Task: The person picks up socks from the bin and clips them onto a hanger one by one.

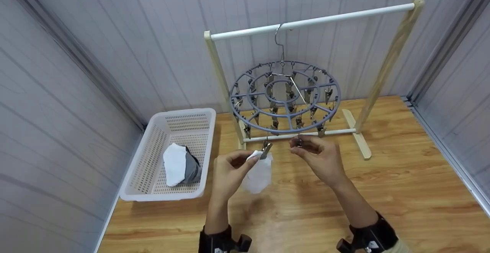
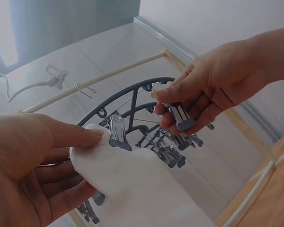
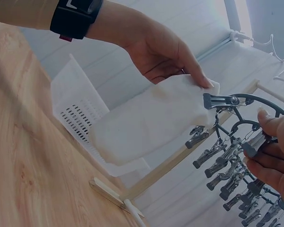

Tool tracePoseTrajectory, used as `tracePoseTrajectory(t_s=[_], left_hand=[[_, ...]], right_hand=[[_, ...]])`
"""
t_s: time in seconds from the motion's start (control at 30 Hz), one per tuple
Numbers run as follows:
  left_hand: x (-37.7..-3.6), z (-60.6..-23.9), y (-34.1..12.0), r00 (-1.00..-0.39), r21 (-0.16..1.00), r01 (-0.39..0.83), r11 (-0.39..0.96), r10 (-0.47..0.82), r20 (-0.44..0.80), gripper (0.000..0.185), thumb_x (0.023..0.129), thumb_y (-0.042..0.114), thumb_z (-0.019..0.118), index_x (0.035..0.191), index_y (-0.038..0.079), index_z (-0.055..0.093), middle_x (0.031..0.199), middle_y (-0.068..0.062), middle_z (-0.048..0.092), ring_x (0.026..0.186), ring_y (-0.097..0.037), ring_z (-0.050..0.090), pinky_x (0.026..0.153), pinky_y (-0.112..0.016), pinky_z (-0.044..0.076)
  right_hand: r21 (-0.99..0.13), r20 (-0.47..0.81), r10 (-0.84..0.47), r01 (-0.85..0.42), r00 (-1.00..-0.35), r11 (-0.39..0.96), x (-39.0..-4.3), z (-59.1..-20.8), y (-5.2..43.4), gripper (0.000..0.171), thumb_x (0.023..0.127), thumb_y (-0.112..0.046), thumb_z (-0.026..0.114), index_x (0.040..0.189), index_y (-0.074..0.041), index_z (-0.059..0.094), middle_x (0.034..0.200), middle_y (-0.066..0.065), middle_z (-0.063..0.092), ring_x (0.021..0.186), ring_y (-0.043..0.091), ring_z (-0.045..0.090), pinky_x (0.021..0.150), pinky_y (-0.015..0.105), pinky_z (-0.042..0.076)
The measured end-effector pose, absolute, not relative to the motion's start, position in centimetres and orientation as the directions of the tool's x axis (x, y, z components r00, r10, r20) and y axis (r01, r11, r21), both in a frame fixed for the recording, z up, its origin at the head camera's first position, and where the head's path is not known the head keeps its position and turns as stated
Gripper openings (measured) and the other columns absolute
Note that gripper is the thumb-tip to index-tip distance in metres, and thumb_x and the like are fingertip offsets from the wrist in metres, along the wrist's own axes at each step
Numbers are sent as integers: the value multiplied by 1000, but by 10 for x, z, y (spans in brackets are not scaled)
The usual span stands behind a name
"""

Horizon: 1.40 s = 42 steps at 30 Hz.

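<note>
1. A white basket (image 1: 160, 151) is sitting at the left on the desk (image 1: 402, 184), holding white and grey cloths (image 1: 182, 165).
2. The left hand (image 1: 229, 170) is pinching a white sock (image 1: 258, 174) at its top edge, where a clip (image 1: 265, 149) is biting it; its long axis is hanging downward.
3. The right hand (image 1: 319, 157) is pinching the neighbouring clip (image 2: 180, 116).
4. The round clip hanger (image 1: 285, 96) is hanging from the rack (image 1: 312, 21) just behind.

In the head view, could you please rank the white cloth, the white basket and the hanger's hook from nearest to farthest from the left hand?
1. White cloth: held by the left hand.
2. White basket: on the floor to its left.
3. Hook: up on the rail, farthest.
</note>
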<state>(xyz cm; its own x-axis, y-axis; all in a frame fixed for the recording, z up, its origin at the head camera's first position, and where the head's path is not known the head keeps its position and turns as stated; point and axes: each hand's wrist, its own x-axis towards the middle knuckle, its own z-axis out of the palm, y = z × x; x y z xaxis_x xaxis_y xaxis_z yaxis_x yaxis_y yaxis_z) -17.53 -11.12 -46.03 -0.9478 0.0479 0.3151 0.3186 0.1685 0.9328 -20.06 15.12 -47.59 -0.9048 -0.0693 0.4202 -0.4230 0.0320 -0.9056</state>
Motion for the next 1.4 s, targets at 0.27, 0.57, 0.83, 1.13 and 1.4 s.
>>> tracePoseTrajectory(t_s=[0.27, 0.57, 0.83, 1.13, 1.4], left_hand=[[-177, -462, -113, -955, 929, 295, 224, 42, 293, 13, 93, 13, 84, 103, 5, 83, 96, -6, 80, 85, -18, 75, 74, -26, 60], [-178, -463, -117, -961, 926, 272, 263, 22, 276, 16, 93, 13, 84, 104, 3, 83, 97, -9, 80, 86, -20, 76, 77, -26, 61], [-179, -462, -120, -966, 929, 252, 270, 19, 257, 19, 94, 15, 83, 107, 1, 81, 100, -11, 80, 91, -22, 77, 80, -28, 62], [-178, -461, -126, -971, 939, 237, 251, 33, 236, 19, 95, 11, 81, 112, 2, 80, 103, -10, 79, 91, -22, 76, 77, -32, 64], [-176, -459, -132, -963, 925, 259, 279, 4, 269, 20, 96, 15, 81, 111, 2, 80, 102, -9, 80, 92, -22, 76, 81, -31, 63]], right_hand=[[-886, 459, -36, -461, -888, 52, -197, -478, 150, 32, 90, -1, 81, 121, -4, 78, 102, 10, 81, 93, 23, 79, 81, 36, 63], [-875, 472, -36, -473, -881, 105, -198, -476, 150, 30, 92, -6, 82, 121, -6, 78, 106, 6, 80, 97, 18, 77, 87, 32, 61], [-905, 420, -56, -423, -906, 51, -198, -474, 150, 30, 91, -7, 83, 118, 2, 74, 107, 12, 80, 98, 20, 78, 88, 34, 61], [-931, 362, -77, -365, -929, 17, -196, -473, 149, 26, 90, -6, 84, 114, -1, 75, 110, 25, 76, 99, 22, 77, 88, 36, 62], [-934, 354, -76, -356, -932, 17, -195, -473, 149, 24, 91, -2, 82, 113, 4, 74, 108, 17, 78, 99, 20, 77, 88, 34, 62]])
